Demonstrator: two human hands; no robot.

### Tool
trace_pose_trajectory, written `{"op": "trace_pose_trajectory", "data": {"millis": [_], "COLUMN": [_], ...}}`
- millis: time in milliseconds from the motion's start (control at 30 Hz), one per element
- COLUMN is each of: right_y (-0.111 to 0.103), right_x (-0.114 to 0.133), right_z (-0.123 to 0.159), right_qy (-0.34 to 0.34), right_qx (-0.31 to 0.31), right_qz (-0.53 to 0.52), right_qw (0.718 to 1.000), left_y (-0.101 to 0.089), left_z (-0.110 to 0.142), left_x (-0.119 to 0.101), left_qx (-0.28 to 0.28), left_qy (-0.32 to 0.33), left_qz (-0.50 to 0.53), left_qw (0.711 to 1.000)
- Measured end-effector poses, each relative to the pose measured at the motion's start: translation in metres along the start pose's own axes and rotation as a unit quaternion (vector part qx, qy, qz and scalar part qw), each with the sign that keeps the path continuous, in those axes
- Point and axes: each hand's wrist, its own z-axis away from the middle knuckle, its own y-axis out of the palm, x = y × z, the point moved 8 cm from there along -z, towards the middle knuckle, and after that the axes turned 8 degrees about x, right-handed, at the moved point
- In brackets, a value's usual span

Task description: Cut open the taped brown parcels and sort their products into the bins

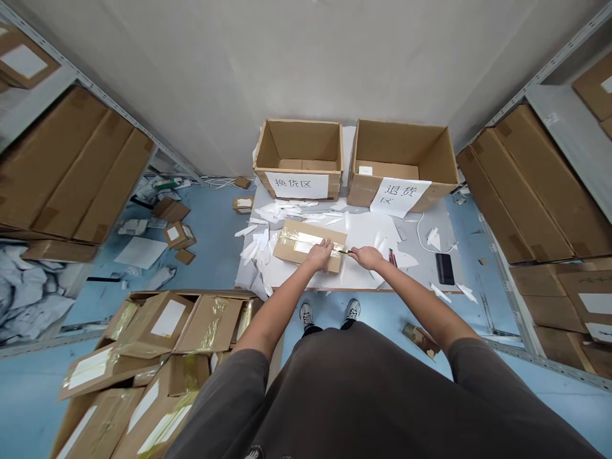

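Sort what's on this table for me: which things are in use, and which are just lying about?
In use: taped parcel under left hand; cutter in right hand.
Lying about: black phone, paper scraps, white cable, two open labelled boxes.

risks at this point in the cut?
1. The left hand presses on the taped parcel right beside the knife held by the right hand; a slip could likely reach those fingers.
2. Paper scraps lie around the parcel, so it might slide on the table.
3. The phone near the table edge could get knocked off.
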Motion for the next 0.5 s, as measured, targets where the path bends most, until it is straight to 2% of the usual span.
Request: {"op": "trace_pose_trajectory", "data": {"millis": [200,300,400,500], "right_y": [-0.007,0.001,0.022,0.039], "right_x": [-0.004,-0.004,-0.004,-0.002], "right_z": [-0.003,0.001,0.010,0.018], "right_qy": [0.012,0.011,0.017,0.028], "right_qx": [0.000,0.039,0.118,0.151], "right_qz": [-0.040,-0.123,-0.270,-0.375], "right_qw": [0.999,0.992,0.955,0.914], "left_y": [0.003,0.003,0.004,0.003], "left_z": [0.000,0.000,0.000,-0.001], "left_x": [0.001,0.001,0.001,0.001], "left_qx": [-0.005,-0.007,-0.005,-0.011], "left_qy": [-0.002,-0.006,-0.003,0.001], "left_qz": [0.003,0.005,0.003,-0.005], "left_qw": [1.000,1.000,1.000,1.000]}}
